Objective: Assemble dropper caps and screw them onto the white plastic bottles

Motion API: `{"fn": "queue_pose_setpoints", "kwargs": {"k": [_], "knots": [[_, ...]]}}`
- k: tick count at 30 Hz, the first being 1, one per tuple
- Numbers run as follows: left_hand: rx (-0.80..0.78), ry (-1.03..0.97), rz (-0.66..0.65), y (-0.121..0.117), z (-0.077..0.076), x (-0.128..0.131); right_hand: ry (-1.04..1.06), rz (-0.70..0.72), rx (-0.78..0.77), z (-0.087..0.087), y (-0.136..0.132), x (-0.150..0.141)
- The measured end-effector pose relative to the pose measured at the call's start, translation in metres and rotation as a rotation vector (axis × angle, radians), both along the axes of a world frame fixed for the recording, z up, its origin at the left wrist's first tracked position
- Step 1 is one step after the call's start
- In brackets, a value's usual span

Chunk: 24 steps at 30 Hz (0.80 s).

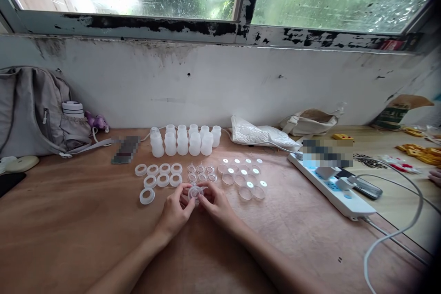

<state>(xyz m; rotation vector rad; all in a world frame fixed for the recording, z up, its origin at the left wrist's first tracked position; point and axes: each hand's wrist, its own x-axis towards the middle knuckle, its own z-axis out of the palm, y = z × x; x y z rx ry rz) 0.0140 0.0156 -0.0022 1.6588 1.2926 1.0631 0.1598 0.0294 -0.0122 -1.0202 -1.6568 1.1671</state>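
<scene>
Between my two hands is a clear round plastic cap [195, 192], its ringed face turned toward me. My left hand [177, 207] is closed on its left side with thumb and fingers. On the opposite side my right hand [214, 203] pinches the same cap. Just beyond my fingertips lie several small clear nozzle pieces [201, 178]. Translucent plastic rings [147, 195] are laid out in rows to the left. Clear round discs with white centres [245, 193] lie to the right. Behind them stand frosted plastic bottles [182, 144] in rows.
A white power strip [330, 186] with plugs and cables runs along the right side. A grey backpack [31, 105] sits at the left, near a blurred phone [126, 149]. White plastic packaging [258, 132] and a beige pouch [310, 121] rest against the wall. Yellow parts [420, 151] lie far right.
</scene>
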Motion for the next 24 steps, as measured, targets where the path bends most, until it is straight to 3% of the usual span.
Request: {"fn": "queue_pose_setpoints", "kwargs": {"k": [14,24], "knots": [[0.024,0.138,0.051,-0.005,0.000,0.004,-0.150,-0.083,0.096,-0.003,-0.004,-0.005],[0.039,0.065,0.014,-0.002,0.002,0.003,-0.213,-0.134,0.194,0.006,-0.006,-0.003]]}}
